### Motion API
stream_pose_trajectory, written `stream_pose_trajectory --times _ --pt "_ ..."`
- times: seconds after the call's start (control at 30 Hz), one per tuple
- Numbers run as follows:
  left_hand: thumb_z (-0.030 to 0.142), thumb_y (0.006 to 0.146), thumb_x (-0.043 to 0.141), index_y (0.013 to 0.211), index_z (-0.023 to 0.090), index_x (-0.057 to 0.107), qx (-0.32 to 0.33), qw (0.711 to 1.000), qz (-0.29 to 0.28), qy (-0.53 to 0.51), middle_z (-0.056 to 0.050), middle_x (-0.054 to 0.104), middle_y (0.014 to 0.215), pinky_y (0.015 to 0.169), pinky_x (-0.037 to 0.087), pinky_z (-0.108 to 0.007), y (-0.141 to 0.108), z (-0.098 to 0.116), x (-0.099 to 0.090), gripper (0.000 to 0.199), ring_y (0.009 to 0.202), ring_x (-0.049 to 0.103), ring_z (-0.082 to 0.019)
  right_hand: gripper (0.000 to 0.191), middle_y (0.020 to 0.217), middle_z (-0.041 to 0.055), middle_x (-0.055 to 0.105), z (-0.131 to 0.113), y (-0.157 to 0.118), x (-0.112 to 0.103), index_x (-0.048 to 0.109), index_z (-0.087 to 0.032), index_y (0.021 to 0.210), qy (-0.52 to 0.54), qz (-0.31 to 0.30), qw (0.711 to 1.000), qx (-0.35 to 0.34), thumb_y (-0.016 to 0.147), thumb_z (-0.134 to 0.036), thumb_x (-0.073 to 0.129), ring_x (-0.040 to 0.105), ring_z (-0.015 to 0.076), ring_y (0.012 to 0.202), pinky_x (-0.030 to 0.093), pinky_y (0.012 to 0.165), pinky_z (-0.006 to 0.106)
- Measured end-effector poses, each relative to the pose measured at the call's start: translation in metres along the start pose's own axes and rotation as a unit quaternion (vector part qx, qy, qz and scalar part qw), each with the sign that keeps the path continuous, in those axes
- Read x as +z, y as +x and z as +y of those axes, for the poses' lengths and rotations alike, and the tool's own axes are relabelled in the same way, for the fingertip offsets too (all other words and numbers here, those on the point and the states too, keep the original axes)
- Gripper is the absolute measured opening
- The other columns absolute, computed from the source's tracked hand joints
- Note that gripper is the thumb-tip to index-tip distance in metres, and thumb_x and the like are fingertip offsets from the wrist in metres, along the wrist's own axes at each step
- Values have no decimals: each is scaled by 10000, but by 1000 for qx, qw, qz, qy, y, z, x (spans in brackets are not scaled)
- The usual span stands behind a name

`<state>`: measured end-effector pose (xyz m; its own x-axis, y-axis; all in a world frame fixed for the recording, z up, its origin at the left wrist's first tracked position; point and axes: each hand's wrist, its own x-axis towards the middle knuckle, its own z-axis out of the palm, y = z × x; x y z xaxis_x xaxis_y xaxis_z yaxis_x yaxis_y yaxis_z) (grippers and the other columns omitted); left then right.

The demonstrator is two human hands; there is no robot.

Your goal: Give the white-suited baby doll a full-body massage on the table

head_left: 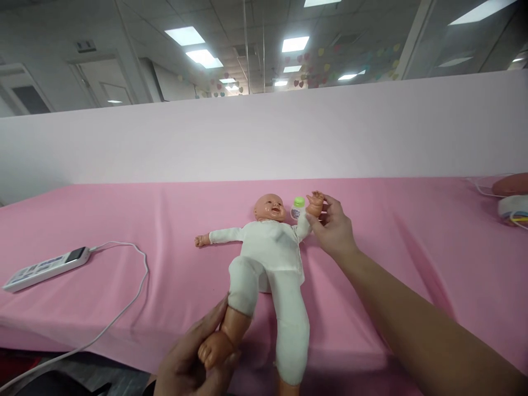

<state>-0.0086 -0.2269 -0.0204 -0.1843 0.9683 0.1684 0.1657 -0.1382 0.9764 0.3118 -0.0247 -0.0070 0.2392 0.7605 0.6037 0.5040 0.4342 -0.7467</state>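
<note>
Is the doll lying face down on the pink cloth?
No, the doll lies on its back on the pink cloth, with its face turned up toward the camera.

Doll [270,258]: showing peach plastic at head, hands and feet; wearing plain white top and leggings, no pattern.
Small bottle [297,208]: showing white body under a bright green cap.
Table cover [124,220]: lying plain pink, unpatterned.
Backdrop [330,132]: standing pale pinkish white.
Power strip [45,268]: showing white, with a dark end; trailing a white cable [136,286].
Heart decorations [313,69]: hanging in red, pink, green and yellow, blurred.
Ceiling [231,16]: looking grey-white with glowing white panels.
</note>
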Motion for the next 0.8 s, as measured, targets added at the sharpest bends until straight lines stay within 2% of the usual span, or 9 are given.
stream_pose_trajectory --times 0.07,0.13,0.27,0.33,0.43,0.57,0.63,0.73,0.8 --pt "373 617 954 1202 245 805 14 1000 5 -12 -92 795 1089 849 659 -408 14 8 14 617 993 752 -332 602 1424 80 657 -12 -10 10 486 -292 1492 -2 -34 998 -50 920 -333 669 731 249 1054 633 849 393" --pt "384 668 924 1259 213 775 17 999 4 -35 -85 788 1005 776 661 -387 30 15 31 633 892 751 -288 567 1384 66 689 -20 -17 20 525 -292 1474 -43 -87 991 -88 924 -289 661 717 266 1104 613 907 432" --pt "404 761 858 1337 161 716 -2 994 -22 -106 -32 715 846 647 625 -344 62 26 63 641 663 672 -181 422 1331 52 726 -24 -24 34 651 -280 1370 -115 -197 953 -198 958 -193 620 662 281 1215 508 1066 502" --pt "383 781 846 1330 150 713 -8 991 -46 -122 -19 687 833 676 609 -333 75 31 74 611 673 654 -163 357 1310 52 738 -24 -24 39 692 -263 1316 -127 -227 937 -234 981 -175 605 656 275 1209 476 1080 502" --pt "369 809 830 1320 151 716 -7 990 -74 -119 -1 652 790 690 582 -310 87 33 81 567 694 632 -154 313 1284 41 752 -24 -24 41 720 -260 1270 -137 -240 930 -242 994 -164 609 660 259 1182 466 1073 488" --pt "375 795 835 1318 179 725 -7 993 -62 -95 -17 692 848 686 592 -322 76 28 76 569 702 649 -169 387 1322 12 736 -26 -22 37 699 -307 1318 -109 -235 943 -208 983 -141 600 654 258 1216 477 1083 493" --pt "388 773 852 1326 202 729 -5 996 -51 -76 -44 735 924 723 619 -352 61 26 67 596 754 692 -203 436 1363 12 713 -23 -19 33 664 -337 1368 -81 -208 962 -154 966 -172 619 656 267 1226 505 1067 499" --pt "390 702 903 1292 236 759 -1 999 -32 -43 -80 778 1041 827 644 -403 36 24 49 626 920 742 -286 422 1303 40 738 -9 -8 23 644 -319 1364 -25 -110 993 -28 944 -283 655 718 254 1081 588 933 454" --pt "393 650 934 1243 249 786 -12 1000 -12 -25 -87 791 1062 870 646 -419 21 20 36 627 995 745 -327 430 1213 52 763 7 4 14 639 -288 1330 7 -36 998 49 908 -351 692 738 244 996 613 858 420"
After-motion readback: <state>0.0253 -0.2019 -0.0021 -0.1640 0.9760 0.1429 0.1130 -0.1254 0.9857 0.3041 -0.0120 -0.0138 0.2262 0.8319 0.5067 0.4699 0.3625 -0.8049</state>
